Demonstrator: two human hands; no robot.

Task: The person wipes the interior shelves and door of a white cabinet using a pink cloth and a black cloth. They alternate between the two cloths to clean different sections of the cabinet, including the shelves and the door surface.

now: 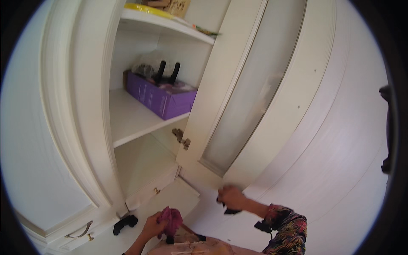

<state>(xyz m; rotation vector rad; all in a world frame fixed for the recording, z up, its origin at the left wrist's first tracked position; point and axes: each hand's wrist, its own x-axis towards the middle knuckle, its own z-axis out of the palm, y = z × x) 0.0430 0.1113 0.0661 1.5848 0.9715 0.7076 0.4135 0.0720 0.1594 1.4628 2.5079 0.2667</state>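
Note:
My left hand (153, 225) holds a crumpled magenta cloth (172, 220) low in the picture, above a counter ledge (165, 207). My right hand (232, 197) is at the lower edge of an open cabinet door (287, 105) with a frosted glass panel (245, 86). Its fingers are curled and blurred; whether they grip the door's edge is unclear. Something black (232, 211) shows beneath that palm, too blurred to name. A black crumpled item (125, 224), perhaps fabric, lies on the ledge left of the magenta cloth.
Inside the white cabinet, a purple cardboard box (149, 95) with two black handles (175, 71) and a clear plastic bag (146, 62) stands on a shelf (134, 118). A yellow item (146, 9) lies on the upper shelf (162, 24). A metal hinge (181, 138) joins the door.

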